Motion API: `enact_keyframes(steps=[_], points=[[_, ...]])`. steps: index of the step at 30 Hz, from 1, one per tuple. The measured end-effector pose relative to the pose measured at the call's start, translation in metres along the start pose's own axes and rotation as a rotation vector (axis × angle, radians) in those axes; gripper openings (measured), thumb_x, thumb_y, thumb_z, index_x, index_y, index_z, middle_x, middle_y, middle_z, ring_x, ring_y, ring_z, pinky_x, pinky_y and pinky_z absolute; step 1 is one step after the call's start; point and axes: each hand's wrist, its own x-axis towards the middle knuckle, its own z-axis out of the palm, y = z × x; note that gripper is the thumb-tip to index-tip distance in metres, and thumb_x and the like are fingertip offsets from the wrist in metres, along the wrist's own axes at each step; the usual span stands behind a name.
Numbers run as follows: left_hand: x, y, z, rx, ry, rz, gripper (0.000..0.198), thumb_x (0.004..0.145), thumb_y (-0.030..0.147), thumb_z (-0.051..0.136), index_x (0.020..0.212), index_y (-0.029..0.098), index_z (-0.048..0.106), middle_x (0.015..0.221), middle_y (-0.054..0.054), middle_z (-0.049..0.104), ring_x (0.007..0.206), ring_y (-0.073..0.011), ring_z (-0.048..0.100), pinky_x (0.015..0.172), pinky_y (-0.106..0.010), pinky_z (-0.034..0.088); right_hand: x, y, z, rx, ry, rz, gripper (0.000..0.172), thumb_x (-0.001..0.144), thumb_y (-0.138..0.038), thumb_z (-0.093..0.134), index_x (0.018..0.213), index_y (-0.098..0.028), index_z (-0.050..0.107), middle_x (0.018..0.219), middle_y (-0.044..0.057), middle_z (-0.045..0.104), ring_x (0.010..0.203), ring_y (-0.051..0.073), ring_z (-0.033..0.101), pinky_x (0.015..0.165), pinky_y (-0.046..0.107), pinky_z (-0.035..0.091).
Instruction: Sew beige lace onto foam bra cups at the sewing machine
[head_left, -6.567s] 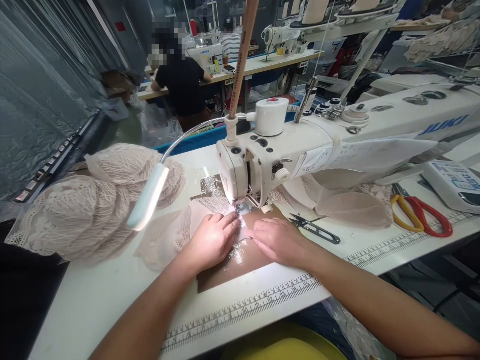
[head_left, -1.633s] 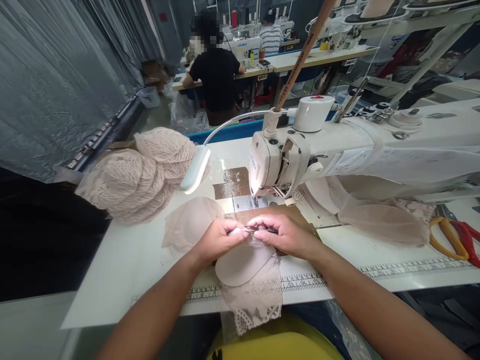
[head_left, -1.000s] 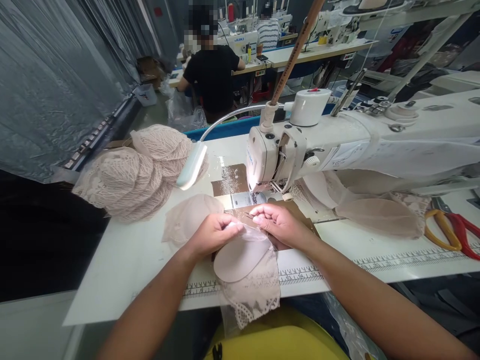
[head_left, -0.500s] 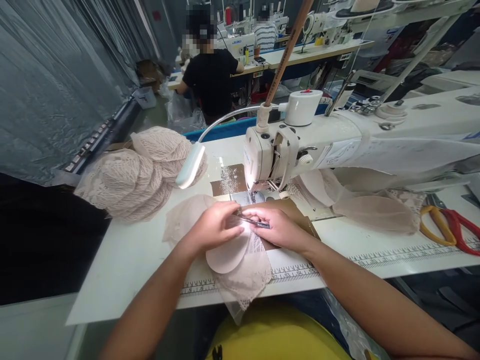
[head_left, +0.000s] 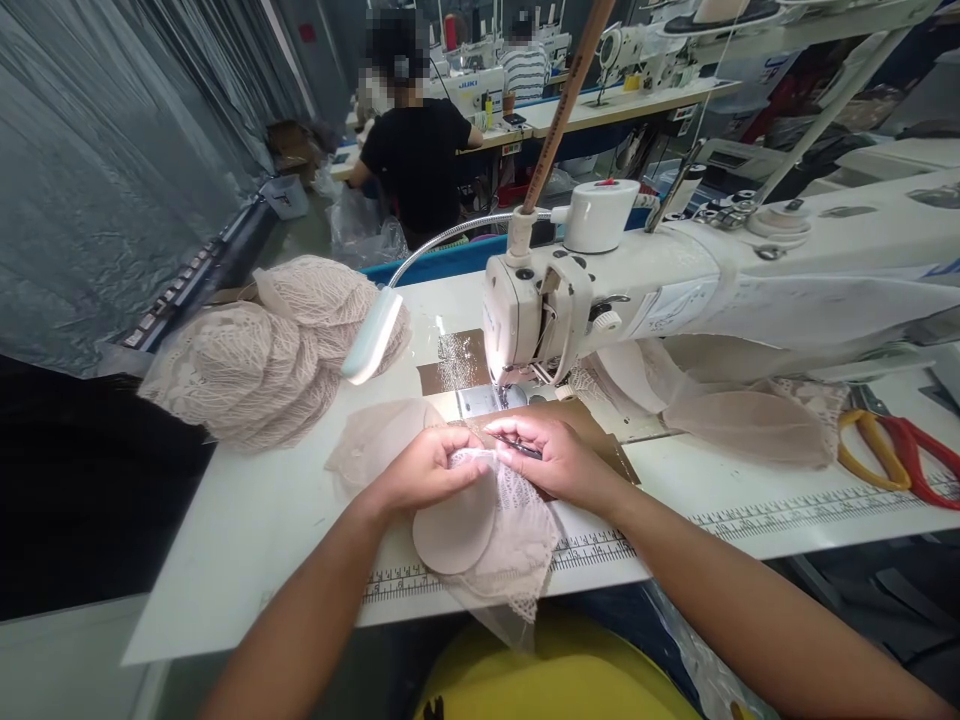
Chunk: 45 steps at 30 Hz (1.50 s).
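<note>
A pale pink lace piece [head_left: 525,540] with a smooth rounded bra cup [head_left: 454,525] lies in front of the sewing machine [head_left: 517,310], its lower tip hanging over the table's front edge. My left hand [head_left: 431,465] is closed, pinching the upper edge of the lace piece between thumb and fingers. Close beside it, my right hand [head_left: 551,455] is closed around slim dark tweezers [head_left: 517,446], its fingertips at the same fabric edge. Both hands are just in front of the needle area. Sheer fabric [head_left: 375,440] spreads out left of my left hand.
Stacked lace pieces [head_left: 247,360] sit at the left, near a lamp [head_left: 373,335] on a bent neck. More cup pieces [head_left: 720,425] and red-and-yellow-handled scissors [head_left: 892,455] lie at right. A ruler tape [head_left: 600,550] runs along the front edge. A person [head_left: 416,150] sits beyond.
Both hands have come slightly toward me, away from the needle. The lace piece has shifted nearer and spread out to the right, with its upper edge now showing between the fingers.
</note>
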Motion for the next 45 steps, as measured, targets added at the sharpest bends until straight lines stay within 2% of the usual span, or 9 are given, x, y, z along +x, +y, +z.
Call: enact_keyframes(steps=[4, 8, 13, 18, 21, 25, 27, 36, 45], points=[[0.0, -0.003, 0.005, -0.1, -0.04, -0.075, 0.027, 0.081, 0.04, 0.062, 0.08, 0.013, 0.062, 0.067, 0.001, 0.05, 0.059, -0.0095, 0.043, 0.054, -0.021, 0.034, 0.0, 0.005, 0.0, 0.045, 0.047, 0.021, 0.033, 0.085, -0.037, 0.057, 0.113, -0.021, 0.062, 0.112, 0.008, 0.064, 0.102, 0.022, 0.061, 0.088, 0.034, 0.049], [0.0, -0.007, 0.005, -0.172, 0.023, -0.114, 0.028, 0.079, 0.04, 0.065, 0.076, 0.012, 0.064, 0.063, 0.001, 0.047, 0.058, -0.0091, 0.039, 0.053, -0.021, 0.031, 0.0, 0.01, -0.006, 0.106, 0.008, 0.045, 0.042, 0.088, -0.046, 0.051, 0.119, -0.018, 0.059, 0.093, 0.007, 0.067, 0.091, 0.022, 0.064, 0.079, 0.034, 0.051], [0.0, -0.006, 0.001, -0.193, 0.107, -0.07, 0.032, 0.08, 0.039, 0.064, 0.062, 0.012, 0.059, 0.059, 0.002, 0.042, 0.057, -0.0087, 0.036, 0.053, -0.022, 0.029, -0.001, 0.004, -0.015, 0.042, -0.03, 0.084, 0.037, 0.086, -0.043, 0.055, 0.112, -0.018, 0.063, 0.084, 0.006, 0.064, 0.082, 0.02, 0.061, 0.071, 0.033, 0.049], [-0.002, -0.006, -0.004, -0.258, 0.203, -0.133, 0.031, 0.076, 0.04, 0.067, 0.066, 0.012, 0.061, 0.065, 0.0, 0.051, 0.061, -0.0102, 0.043, 0.055, -0.022, 0.032, 0.0, -0.002, -0.018, 0.037, -0.079, 0.145, 0.029, 0.082, -0.038, 0.059, 0.103, -0.018, 0.062, 0.078, 0.002, 0.061, 0.068, 0.014, 0.056, 0.061, 0.028, 0.045], [-0.001, -0.009, -0.003, -0.285, 0.199, -0.147, 0.03, 0.075, 0.041, 0.069, 0.067, 0.012, 0.063, 0.065, 0.0, 0.054, 0.061, -0.0107, 0.046, 0.056, -0.023, 0.033, 0.001, -0.003, -0.012, 0.039, -0.08, 0.128, 0.023, 0.083, -0.035, 0.058, 0.099, -0.019, 0.062, 0.084, 0.003, 0.062, 0.074, 0.015, 0.057, 0.064, 0.028, 0.046], [0.003, -0.014, 0.003, -0.292, 0.155, -0.112, 0.029, 0.073, 0.041, 0.071, 0.077, 0.012, 0.07, 0.074, -0.006, 0.064, 0.072, -0.0168, 0.055, 0.065, -0.027, 0.041, 0.002, -0.004, -0.003, -0.019, -0.093, 0.106, 0.02, 0.085, -0.034, 0.056, 0.098, -0.021, 0.063, 0.086, 0.002, 0.063, 0.077, 0.016, 0.057, 0.068, 0.029, 0.046], [0.004, -0.016, 0.005, -0.298, 0.126, -0.087, 0.031, 0.072, 0.042, 0.071, 0.076, 0.011, 0.071, 0.072, -0.007, 0.064, 0.072, -0.0185, 0.056, 0.066, -0.028, 0.041, 0.002, -0.004, 0.0, -0.028, -0.097, 0.091, 0.02, 0.085, -0.035, 0.056, 0.098, -0.021, 0.063, 0.088, 0.003, 0.063, 0.079, 0.017, 0.058, 0.069, 0.03, 0.046], [0.005, -0.02, 0.008, -0.28, 0.095, -0.067, 0.029, 0.076, 0.039, 0.068, 0.073, 0.01, 0.069, 0.06, 0.001, 0.046, 0.059, -0.0094, 0.038, 0.054, -0.024, 0.027, 0.004, -0.002, 0.003, 0.057, -0.056, 0.05, 0.017, 0.084, -0.033, 0.057, 0.087, -0.018, 0.064, 0.082, 0.003, 0.064, 0.077, 0.017, 0.059, 0.067, 0.029, 0.046], [0.006, -0.022, 0.007, -0.231, 0.098, -0.03, 0.027, 0.079, 0.036, 0.066, 0.07, 0.01, 0.066, 0.061, 0.001, 0.046, 0.059, -0.009, 0.038, 0.054, -0.023, 0.028, 0.005, 0.001, 0.002, 0.126, -0.089, 0.082, 0.02, 0.084, -0.035, 0.056, 0.09, -0.017, 0.064, 0.085, 0.005, 0.063, 0.077, 0.017, 0.059, 0.067, 0.03, 0.047]])
